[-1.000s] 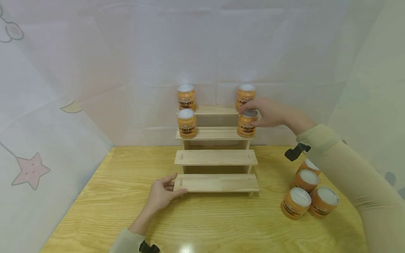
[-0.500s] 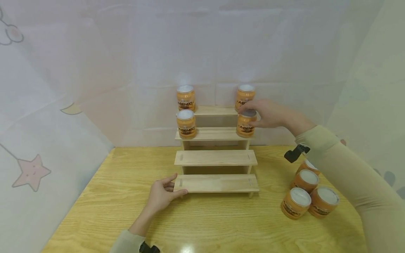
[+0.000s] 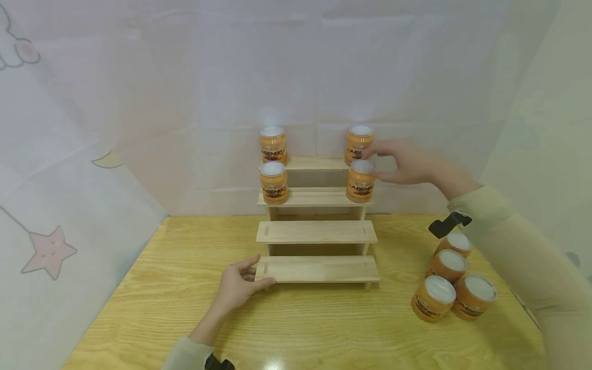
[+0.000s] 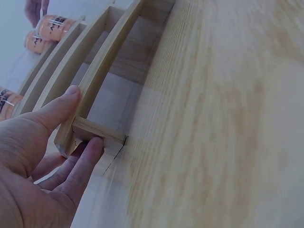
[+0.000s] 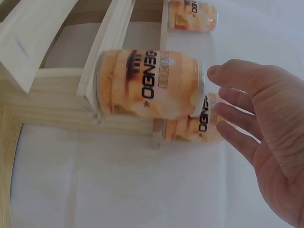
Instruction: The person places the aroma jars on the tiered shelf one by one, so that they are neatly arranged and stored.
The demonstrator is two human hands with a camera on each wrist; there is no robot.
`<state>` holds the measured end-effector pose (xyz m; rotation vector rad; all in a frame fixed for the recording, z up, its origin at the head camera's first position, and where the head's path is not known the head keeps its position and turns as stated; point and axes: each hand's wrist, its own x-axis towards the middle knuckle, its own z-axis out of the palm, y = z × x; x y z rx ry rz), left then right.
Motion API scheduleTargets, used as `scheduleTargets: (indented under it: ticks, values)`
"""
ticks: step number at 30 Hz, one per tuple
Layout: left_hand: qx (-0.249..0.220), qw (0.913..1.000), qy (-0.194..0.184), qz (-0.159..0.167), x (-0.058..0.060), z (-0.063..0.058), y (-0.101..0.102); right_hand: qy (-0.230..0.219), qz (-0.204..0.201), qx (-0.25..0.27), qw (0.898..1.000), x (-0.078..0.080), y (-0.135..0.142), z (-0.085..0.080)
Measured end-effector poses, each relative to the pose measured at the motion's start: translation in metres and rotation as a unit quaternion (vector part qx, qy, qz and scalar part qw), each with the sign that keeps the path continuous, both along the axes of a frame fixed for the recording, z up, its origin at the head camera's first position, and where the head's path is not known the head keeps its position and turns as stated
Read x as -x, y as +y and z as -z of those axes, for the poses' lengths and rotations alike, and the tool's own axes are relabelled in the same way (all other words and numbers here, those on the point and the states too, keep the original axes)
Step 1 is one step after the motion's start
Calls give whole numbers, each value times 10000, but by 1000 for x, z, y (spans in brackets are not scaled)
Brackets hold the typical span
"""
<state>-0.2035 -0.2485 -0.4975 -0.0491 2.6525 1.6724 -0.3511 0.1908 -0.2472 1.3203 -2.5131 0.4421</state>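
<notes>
A stepped wooden display rack (image 3: 316, 231) stands on the table. My left hand (image 3: 235, 287) grips the left end of its lowest board; in the left wrist view the thumb (image 4: 66, 102) lies on top and the fingers come from beneath. An orange can (image 3: 361, 186) with a silvery lid stands upright at the right end of the second board from the top. Beside it is my right hand (image 3: 409, 163), holding nothing, its fingers spread around the lid end and, in the right wrist view, apart from the can (image 5: 149, 83).
Matching cans stand on the rack: one at the top right (image 3: 359, 144), one at the top left (image 3: 273, 144), one below that (image 3: 274, 182). Several more cans (image 3: 433, 300) cluster on the table (image 3: 324, 329) at the right. A pale cloth (image 3: 231, 77) hangs close behind the rack.
My right hand has let go of the can on the second board and drawn back to the right. The can stays in place; my left hand still grips the rack.
</notes>
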Motion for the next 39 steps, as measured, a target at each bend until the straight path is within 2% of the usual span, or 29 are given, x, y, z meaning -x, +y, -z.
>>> scheduleTargets:
  ticks: [9, 20, 25, 31, 39]
  values:
    - [25, 10000, 4, -44, 0, -1, -1, 100, 113, -25, 9999, -11, 26, -6]
    - [97, 9999, 25, -75, -3, -4, 1, -531, 652, -541, 9950, -27, 64, 2]
    - [72, 9999, 1, -92, -1, -3, 1, -830, 976, -545, 9903, -31, 83, 10]
    - [101, 9999, 3, -71, 0, -1, 2, -1103, 1488, -882, 9787, -37, 110, 24]
    - [92, 9999, 20, -79, 0, -3, 5, -1663, 1851, -941, 9640, -48, 147, 55]
